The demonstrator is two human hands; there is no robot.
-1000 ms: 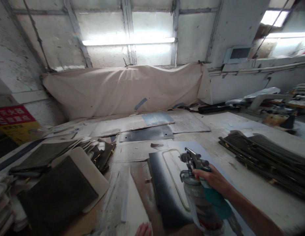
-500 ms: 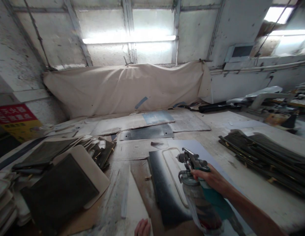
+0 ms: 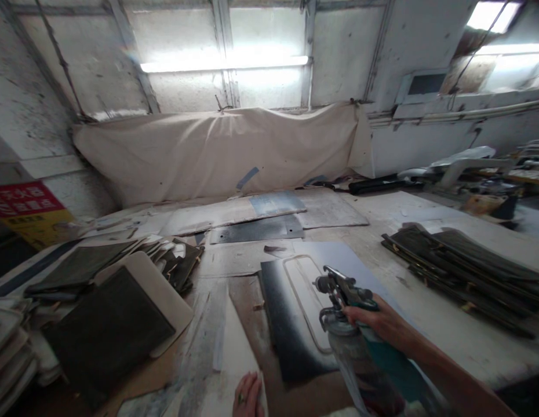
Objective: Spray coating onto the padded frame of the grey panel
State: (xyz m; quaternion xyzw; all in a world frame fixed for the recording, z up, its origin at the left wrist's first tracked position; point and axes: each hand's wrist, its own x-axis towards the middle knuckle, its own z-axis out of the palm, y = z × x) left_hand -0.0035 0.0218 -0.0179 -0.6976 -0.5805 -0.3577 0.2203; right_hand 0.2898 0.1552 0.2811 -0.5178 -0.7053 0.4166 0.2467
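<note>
My right hand (image 3: pixel 378 321) is wrapped round the handle of a spray gun (image 3: pixel 339 289), its forefinger near the trigger. A cup (image 3: pixel 345 347) hangs under the gun, wrapped in something clear. The nozzle points left, over a dark panel (image 3: pixel 281 324) with a pale rounded-rectangle frame (image 3: pixel 308 301) on it. White shading spreads across the panel around the frame. At the bottom edge, my left hand (image 3: pixel 247 395), with a ring on one finger, rests with loosely bent fingers on a pale wedge-shaped board (image 3: pixel 235 341). Its palm is hidden.
Dark pieces with pale backings (image 3: pixel 108 330) are heaped at left. On the right lies a stack of dark pieces with brass-coloured fittings (image 3: pixel 461 272). A beige cloth (image 3: pixel 217 153) hangs behind the table. Flat boards (image 3: pixel 256 229) lie towards the back.
The view has tipped slightly downward, so more of my left hand shows. The spray gun sits slightly further right over the panel; my right hand keeps its hold.
</note>
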